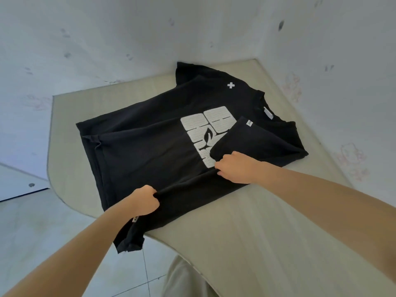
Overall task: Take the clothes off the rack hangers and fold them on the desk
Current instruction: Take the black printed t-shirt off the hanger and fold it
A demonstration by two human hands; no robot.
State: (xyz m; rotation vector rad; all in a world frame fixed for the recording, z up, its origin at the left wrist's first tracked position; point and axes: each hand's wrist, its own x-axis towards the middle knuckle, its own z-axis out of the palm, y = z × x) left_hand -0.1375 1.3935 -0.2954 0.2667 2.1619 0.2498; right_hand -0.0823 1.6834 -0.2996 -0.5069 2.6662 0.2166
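On the beige table (257, 221) in the corner of the room lies a black T-shirt (150, 151), front side up, with a white printed graphic (203, 133) on the chest. Its right sleeve (246, 138) is already turned over the chest and covers part of the print. The left hand (144, 200) is clenched around the near side edge of the shirt, close to the hem, and the right hand (235, 167) grips the same edge higher up, at the folded sleeve.

Several things could go wrong from this position, in my judgement. One corner of the hem (128, 243) hangs over the table edge, so its weight may pull the cloth down and drag the shirt askew when the hands lift. If the two hands do not move together, the fold line will probably come out slanted. The turned sleeve is loose and could slide open again. The far sleeve (188, 71) lies near the wall (107, 39), so there is little room to shift the shirt away.
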